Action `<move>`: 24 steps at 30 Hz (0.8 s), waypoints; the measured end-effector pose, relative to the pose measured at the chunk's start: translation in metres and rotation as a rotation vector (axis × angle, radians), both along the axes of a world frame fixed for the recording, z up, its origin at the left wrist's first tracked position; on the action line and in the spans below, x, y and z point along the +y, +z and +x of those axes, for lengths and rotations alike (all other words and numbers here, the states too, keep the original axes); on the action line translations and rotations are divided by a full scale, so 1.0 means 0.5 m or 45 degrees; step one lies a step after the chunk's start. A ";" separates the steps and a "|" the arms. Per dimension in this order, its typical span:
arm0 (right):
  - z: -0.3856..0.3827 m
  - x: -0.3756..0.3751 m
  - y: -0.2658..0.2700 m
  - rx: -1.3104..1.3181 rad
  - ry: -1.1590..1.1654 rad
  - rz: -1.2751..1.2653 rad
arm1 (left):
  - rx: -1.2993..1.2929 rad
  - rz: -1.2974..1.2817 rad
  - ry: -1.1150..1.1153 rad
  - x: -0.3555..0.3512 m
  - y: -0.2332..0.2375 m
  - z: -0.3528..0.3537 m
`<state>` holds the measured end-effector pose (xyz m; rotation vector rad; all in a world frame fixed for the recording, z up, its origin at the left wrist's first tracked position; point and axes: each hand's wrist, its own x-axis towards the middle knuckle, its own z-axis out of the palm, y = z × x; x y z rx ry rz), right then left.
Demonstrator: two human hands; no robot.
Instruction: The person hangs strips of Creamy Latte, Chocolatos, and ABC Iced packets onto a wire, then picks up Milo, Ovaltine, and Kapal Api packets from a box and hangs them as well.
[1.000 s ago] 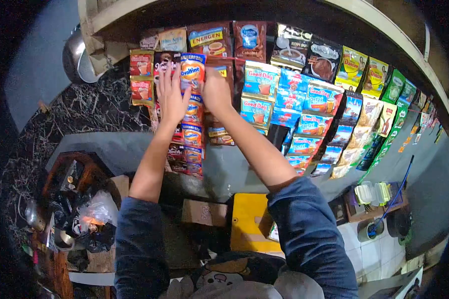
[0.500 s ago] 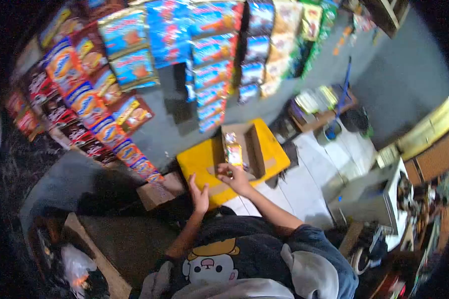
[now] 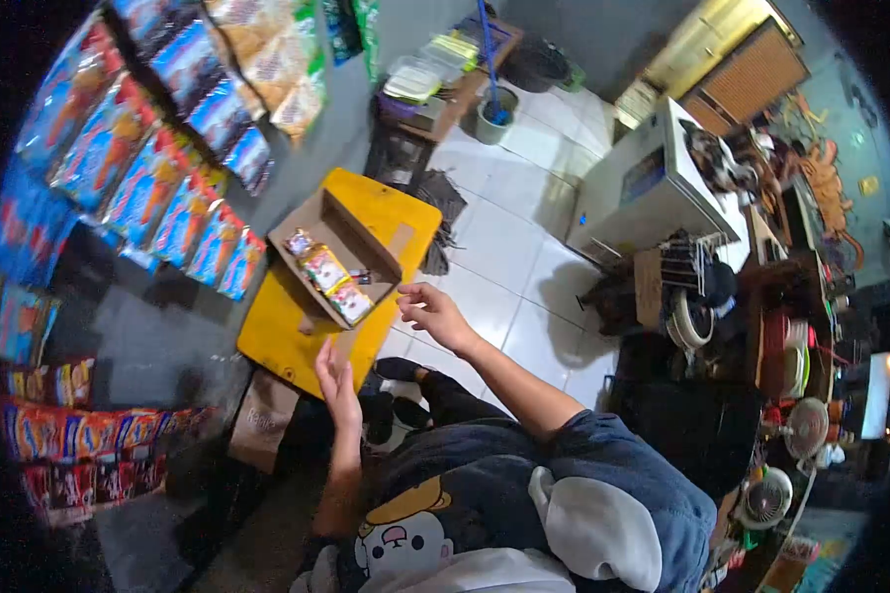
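Observation:
An open cardboard box (image 3: 368,233) rests on a yellow table (image 3: 267,321). Inside it lies a strip of small printed sachets (image 3: 322,269), white, red and yellow, along with a small dark item (image 3: 363,277). My right hand (image 3: 435,314) hovers just right of the box's near corner, its fingers loosely bent and apart, with nothing visible in them. Below the box, at the table's near edge, my left hand (image 3: 338,387) is raised with thumb and fingers spread, holding nothing. Neither hand appears to touch the box.
Strips of hanging sachets (image 3: 173,188) cover the wall at left. A cardboard carton (image 3: 264,420) stands below the table's left corner. Beyond are a grey bucket (image 3: 496,117) and a shelf of containers (image 3: 415,79). A white refrigerator (image 3: 628,188) stands right, on white floor tiles (image 3: 485,237).
The view has swung to the right. My right hand has drawn back from over the sachets to beside the box, leaving them inside. My left hand stays open near the table edge.

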<state>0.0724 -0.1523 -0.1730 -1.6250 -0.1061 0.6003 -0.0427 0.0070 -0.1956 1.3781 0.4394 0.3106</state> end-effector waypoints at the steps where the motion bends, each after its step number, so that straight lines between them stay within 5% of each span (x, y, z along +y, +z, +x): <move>1: -0.004 -0.010 -0.010 0.041 -0.041 0.019 | 0.025 -0.028 -0.004 -0.006 -0.014 -0.003; 24: 0.098 0.033 -0.361 0.554 -0.237 0.229 | 0.176 0.036 0.128 0.015 -0.350 0.125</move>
